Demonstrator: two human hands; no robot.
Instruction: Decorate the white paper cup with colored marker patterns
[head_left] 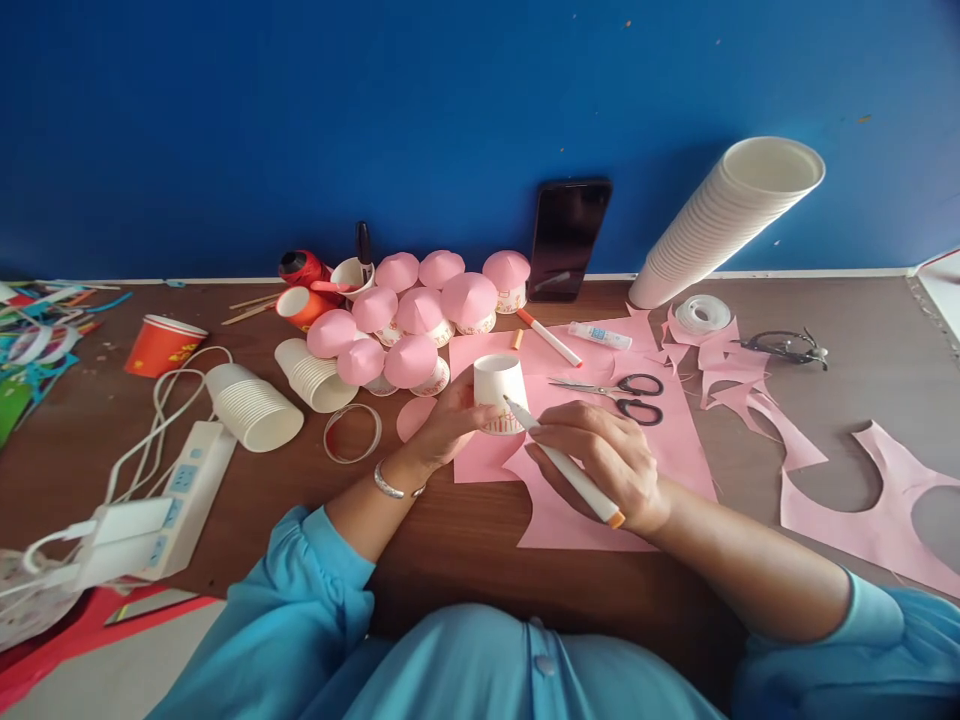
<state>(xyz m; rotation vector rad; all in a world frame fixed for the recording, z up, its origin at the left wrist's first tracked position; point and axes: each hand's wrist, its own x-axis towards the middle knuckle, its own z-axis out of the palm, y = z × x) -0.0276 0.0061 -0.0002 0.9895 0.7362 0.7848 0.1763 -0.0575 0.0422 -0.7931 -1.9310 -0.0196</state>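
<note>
The left hand (442, 425) grips an upturned white cup (501, 392) by its side, just above the pink paper (679, 445), so its inside cannot be seen. The right hand (609, 465) is closed around a marker (564, 468) whose tip touches the cup's wall near the rim. Beyond the left hand stand pink-capped cups (420, 312) and a cup holding a dark pen (363, 245), nested cups (253, 407) lie to its left, and scissors (622, 395) lie just beyond the right hand.

Matt white paper cup (500, 382), smooth pink paper sheet (592, 500), dark wood-look table (450, 545), glossy black phone (568, 235)
</note>
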